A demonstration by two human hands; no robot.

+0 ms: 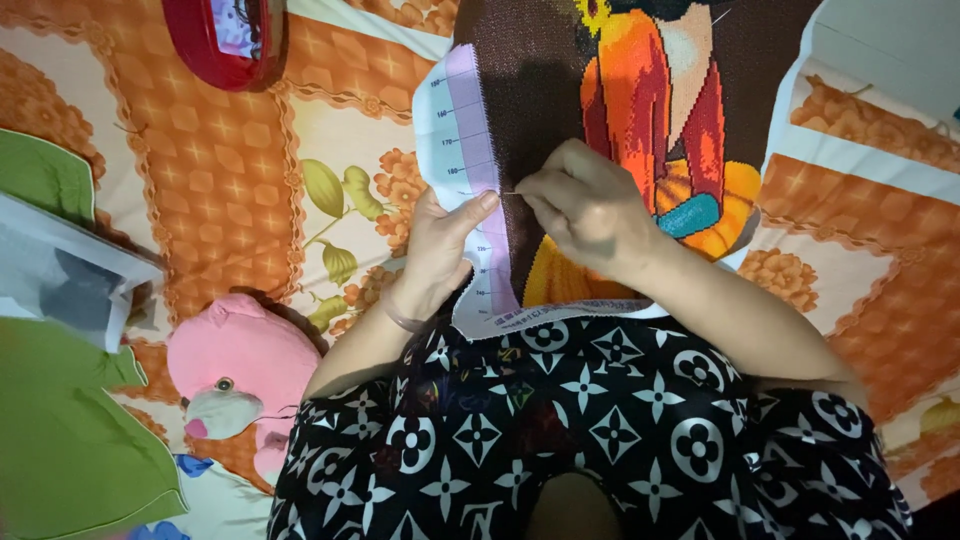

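A cross-stitch canvas (545,90) with a dark brown ground and an orange, red and yellow figure lies across my lap. Its left border is a white and lilac strip with a printed scale. My left hand (440,250) grips that border from beneath, thumb on top. My right hand (590,205) rests on the stitched area with its fingertips pinched on a thin needle (510,193) that points left toward my left thumb. A thin band sits on my left wrist.
I sit on an orange floral bedsheet (220,170). A pink plush toy (235,365) lies by my left elbow. Green cloth (60,440) and a clear plastic bag (60,270) lie at the left edge. A red object (225,35) sits at the top.
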